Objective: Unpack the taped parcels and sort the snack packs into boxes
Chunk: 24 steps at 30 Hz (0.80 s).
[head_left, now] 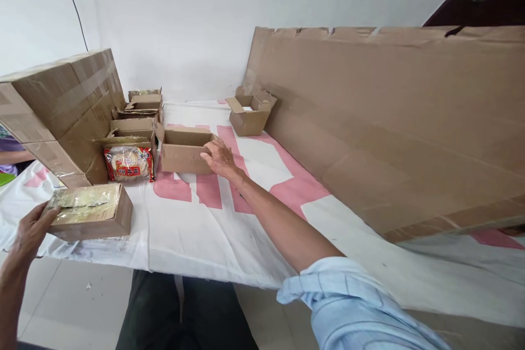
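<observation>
At the near left, a taped cardboard box lies at the table's front edge. My left hand grips its left end, the thumb on top and the other fingers mostly hidden. Further in, an open cardboard box stands with its mouth up. The fingers of my right hand are closed over the right end of that box. Just left of it, a clear and red packet of round, pale food pieces leans upright against a row of small open boxes.
Taped cartons are stacked at the left. Another open box stands at the back, beside a large cardboard sheet leaning along the right. A white and pink cloth covers the table. Part of another person shows at the far left.
</observation>
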### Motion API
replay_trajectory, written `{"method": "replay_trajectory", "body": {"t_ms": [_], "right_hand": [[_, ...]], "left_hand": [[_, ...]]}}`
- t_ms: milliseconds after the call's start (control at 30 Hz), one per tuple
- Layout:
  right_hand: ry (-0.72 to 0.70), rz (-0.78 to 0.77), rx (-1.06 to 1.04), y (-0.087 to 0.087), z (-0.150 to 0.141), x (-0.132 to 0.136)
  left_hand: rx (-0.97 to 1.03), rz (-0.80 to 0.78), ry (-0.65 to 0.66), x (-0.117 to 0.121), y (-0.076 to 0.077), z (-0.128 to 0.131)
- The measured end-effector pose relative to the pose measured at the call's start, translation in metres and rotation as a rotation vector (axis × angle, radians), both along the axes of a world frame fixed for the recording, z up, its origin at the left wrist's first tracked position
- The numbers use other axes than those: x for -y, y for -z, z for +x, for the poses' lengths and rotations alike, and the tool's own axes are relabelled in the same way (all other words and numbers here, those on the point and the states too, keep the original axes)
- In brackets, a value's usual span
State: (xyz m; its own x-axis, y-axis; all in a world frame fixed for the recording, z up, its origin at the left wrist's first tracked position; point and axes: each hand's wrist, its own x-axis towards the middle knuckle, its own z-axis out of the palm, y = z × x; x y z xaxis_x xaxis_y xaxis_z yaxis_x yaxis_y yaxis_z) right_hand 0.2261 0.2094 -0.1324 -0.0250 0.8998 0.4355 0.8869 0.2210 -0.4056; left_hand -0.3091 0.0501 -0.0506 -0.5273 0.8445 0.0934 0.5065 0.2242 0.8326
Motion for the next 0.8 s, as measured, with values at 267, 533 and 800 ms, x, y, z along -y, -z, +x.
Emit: {"method": "replay_trajectory", "body": {"t_ms": [267, 533, 800], "right_hand": [[0.005, 0.020, -0.023, 0.013, 0.020, 0.007], [-0.160, 0.049, 0.068, 0.007, -0.029, 0.017], [-0.142, 0.229, -0.154, 0.022, -0.040, 0.078]], "left_hand": [[-0.076, -0.026, -0.028, -0.006, 0.011, -0.012], [-0.048, -0.029, 0.051, 0.003, 0.006, 0.004], [-0.123, 0.016, 0.152, 0.018, 0.016, 0.025]]}}
